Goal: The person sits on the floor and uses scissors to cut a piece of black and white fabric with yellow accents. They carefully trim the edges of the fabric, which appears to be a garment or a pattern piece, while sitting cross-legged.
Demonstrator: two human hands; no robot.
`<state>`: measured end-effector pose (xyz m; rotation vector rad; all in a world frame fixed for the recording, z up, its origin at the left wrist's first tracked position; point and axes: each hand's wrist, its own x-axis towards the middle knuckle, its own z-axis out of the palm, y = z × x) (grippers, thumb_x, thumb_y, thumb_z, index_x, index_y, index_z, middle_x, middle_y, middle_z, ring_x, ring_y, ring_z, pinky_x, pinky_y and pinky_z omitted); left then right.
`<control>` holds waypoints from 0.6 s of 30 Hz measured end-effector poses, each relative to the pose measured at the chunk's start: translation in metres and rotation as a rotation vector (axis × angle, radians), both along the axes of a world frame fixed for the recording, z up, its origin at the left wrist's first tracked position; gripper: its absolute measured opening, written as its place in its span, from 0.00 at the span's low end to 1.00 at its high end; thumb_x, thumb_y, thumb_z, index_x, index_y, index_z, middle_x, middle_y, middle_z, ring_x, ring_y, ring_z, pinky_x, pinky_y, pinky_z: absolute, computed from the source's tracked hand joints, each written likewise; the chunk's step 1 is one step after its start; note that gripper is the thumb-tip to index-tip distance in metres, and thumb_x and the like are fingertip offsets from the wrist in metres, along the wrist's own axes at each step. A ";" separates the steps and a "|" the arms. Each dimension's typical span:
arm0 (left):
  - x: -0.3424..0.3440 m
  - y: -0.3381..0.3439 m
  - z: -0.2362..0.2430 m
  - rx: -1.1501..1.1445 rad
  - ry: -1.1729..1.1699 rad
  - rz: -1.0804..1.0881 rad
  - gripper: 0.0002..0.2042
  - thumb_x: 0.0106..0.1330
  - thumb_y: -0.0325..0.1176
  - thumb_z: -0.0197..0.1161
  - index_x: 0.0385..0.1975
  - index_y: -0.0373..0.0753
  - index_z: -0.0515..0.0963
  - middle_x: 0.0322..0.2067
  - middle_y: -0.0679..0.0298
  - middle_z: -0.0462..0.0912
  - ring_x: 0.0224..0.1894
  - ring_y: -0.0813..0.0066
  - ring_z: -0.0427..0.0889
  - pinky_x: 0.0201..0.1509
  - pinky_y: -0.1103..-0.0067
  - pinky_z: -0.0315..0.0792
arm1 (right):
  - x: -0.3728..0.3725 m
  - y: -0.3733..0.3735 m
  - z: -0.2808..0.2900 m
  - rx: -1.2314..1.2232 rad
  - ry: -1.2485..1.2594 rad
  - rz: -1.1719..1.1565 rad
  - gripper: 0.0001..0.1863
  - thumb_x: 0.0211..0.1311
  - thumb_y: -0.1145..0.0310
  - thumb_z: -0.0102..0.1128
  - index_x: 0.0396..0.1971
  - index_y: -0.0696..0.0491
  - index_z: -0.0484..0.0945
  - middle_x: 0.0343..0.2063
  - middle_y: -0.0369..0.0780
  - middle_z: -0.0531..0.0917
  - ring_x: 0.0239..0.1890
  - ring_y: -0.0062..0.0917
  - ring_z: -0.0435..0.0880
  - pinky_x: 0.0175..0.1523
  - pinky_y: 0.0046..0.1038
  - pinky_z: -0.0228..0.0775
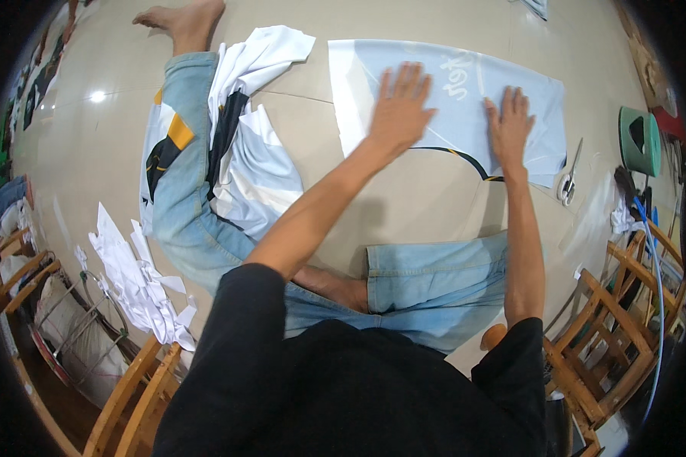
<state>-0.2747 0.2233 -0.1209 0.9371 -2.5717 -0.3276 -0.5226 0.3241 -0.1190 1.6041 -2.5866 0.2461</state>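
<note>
A pale blue-white cut fabric piece [465, 110] lies spread on the tiled floor in front of me, with a curved dark edge on its near side. My left hand [401, 110] rests flat on its left half, fingers spread and slightly blurred. Toward its right end my right hand [509, 126] also lies open on the cloth. Neither hand grips anything. Just right of the fabric, a pair of scissors [568, 179] lies on the floor, blades pointing away from me.
By my left leg is a heap of white, black and yellow fabric [255, 167]. White scraps [141, 278] lie farther left. Wooden chairs [606, 327] stand at the right, and wooden frames [133, 396] at the lower left. A green plastic object [639, 141] sits at the far right.
</note>
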 end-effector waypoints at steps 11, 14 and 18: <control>0.164 0.048 0.060 0.522 0.284 0.546 0.13 0.63 0.38 0.67 0.39 0.36 0.78 0.37 0.58 0.77 0.43 0.60 0.75 0.48 0.65 0.66 | 0.170 0.029 0.045 -0.252 -0.395 0.209 0.27 0.66 0.61 0.59 0.62 0.57 0.71 0.66 0.52 0.67 0.70 0.48 0.61 0.73 0.52 0.48; 0.149 0.049 0.056 0.430 0.214 0.533 0.13 0.61 0.41 0.70 0.35 0.39 0.79 0.34 0.64 0.77 0.42 0.64 0.75 0.46 0.66 0.64 | 0.138 0.061 0.054 -0.427 -0.470 -0.265 0.19 0.63 0.64 0.63 0.50 0.58 0.79 0.57 0.49 0.77 0.60 0.40 0.74 0.64 0.40 0.63; 0.137 0.044 0.054 0.412 0.153 0.543 0.11 0.61 0.41 0.70 0.30 0.41 0.82 0.33 0.66 0.78 0.42 0.66 0.76 0.48 0.66 0.63 | 0.088 0.099 0.054 -0.380 -0.537 -0.721 0.22 0.58 0.58 0.69 0.45 0.59 0.80 0.43 0.45 0.86 0.44 0.34 0.83 0.52 0.34 0.72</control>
